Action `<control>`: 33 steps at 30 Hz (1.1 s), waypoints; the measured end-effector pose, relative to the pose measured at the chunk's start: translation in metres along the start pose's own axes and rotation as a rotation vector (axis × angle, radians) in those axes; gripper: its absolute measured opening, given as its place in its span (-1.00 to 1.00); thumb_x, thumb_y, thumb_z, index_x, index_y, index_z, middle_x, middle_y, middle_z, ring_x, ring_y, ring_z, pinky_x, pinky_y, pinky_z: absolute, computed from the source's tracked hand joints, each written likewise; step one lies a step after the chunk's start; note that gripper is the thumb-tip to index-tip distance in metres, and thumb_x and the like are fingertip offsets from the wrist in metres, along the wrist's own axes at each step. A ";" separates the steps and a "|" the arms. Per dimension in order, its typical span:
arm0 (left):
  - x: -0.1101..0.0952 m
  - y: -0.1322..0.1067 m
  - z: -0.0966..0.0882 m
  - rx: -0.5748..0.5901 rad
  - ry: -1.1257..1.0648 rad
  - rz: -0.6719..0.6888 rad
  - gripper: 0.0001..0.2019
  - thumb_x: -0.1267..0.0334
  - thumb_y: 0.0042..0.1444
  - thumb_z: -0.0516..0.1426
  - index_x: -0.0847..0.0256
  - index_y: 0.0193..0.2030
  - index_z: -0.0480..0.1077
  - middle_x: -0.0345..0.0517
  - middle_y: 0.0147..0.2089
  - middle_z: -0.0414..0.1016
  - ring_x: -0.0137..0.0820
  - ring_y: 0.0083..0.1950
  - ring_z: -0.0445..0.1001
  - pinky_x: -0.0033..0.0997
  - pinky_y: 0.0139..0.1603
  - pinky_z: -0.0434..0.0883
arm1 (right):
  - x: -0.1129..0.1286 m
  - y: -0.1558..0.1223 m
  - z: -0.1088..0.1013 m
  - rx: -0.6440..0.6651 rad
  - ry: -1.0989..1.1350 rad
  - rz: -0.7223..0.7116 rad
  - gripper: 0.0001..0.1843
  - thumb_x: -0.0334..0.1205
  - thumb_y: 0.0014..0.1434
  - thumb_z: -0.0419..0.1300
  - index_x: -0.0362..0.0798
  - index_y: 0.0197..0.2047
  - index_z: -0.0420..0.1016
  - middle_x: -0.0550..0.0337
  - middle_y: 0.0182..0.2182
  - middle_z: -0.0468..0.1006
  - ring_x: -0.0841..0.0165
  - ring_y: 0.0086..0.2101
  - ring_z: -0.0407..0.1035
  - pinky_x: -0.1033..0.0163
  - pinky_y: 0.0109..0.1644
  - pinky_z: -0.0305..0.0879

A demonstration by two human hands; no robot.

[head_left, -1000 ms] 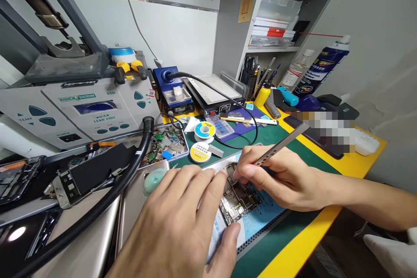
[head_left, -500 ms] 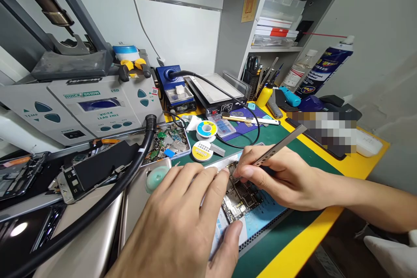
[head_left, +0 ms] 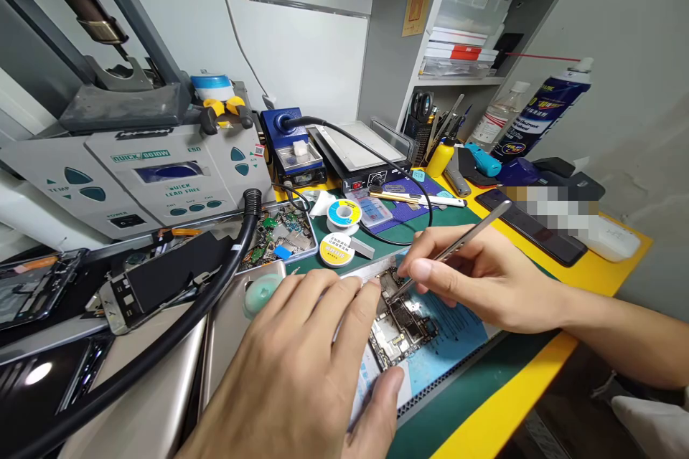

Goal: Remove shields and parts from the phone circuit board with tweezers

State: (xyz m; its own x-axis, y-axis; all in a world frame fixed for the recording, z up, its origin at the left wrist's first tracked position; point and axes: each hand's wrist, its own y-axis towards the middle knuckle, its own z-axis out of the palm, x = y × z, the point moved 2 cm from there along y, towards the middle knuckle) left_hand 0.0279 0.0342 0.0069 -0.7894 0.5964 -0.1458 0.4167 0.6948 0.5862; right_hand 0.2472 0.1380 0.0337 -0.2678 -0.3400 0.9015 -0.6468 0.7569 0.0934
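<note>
We pinch steel tweezers (head_left: 457,247) in right hand (head_left: 484,276), tips on phone logic board (head_left: 401,326) at six o'clock, any hold there hidden; left hand (head_left: 291,366) spread open, fingers and thumb either side, covering board's edge; blue mat (head_left: 452,323) beneath.

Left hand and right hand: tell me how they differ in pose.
The left hand lies spread and empty, while the right hand pinches steel tweezers. The left hand's fingertips sit at the edge of the circuit board, while the right hand's tweezer tips reach down to it. The left hand enters from the view's bottom, the right hand from its right side. Both are bare and over the board.
</note>
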 end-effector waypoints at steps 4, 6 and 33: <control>-0.001 -0.003 0.000 -0.013 0.037 -0.001 -0.67 0.23 0.53 0.14 0.28 0.32 0.48 0.01 0.15 0.74 -0.09 0.15 0.64 -0.02 0.14 0.56 | -0.004 -0.003 -0.006 -0.032 0.175 0.179 -0.44 0.26 0.25 0.64 -0.06 -0.35 0.65 0.27 -0.58 0.49 0.47 -0.61 0.20 0.37 -0.60 0.10; -0.001 -0.004 0.000 -0.018 0.040 0.003 -0.68 0.24 0.52 0.14 0.26 0.31 0.48 0.00 0.14 0.74 -0.10 0.14 0.64 -0.03 0.15 0.55 | -0.004 -0.004 -0.011 -0.099 0.212 0.206 -0.41 0.27 0.16 0.70 -0.06 -0.39 0.65 0.24 -0.59 0.52 0.48 -0.64 0.22 0.37 -0.62 0.08; 0.007 -0.008 0.008 0.016 -0.195 -0.146 -0.51 0.25 0.40 0.23 0.05 0.43 0.35 -0.19 0.30 0.65 -0.38 0.36 0.58 -0.37 0.47 0.47 | 0.002 -0.014 -0.010 0.108 -0.145 -0.438 -0.86 -0.42 0.56 0.39 -0.13 0.11 0.76 0.05 -0.11 0.81 0.36 -0.11 0.68 0.36 0.04 0.63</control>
State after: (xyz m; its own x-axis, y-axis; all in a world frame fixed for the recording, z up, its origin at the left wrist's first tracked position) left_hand 0.0230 0.0360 -0.0055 -0.7405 0.5541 -0.3803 0.3123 0.7848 0.5353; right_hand 0.2623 0.1324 0.0380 -0.0453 -0.6942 0.7183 -0.7898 0.4652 0.3998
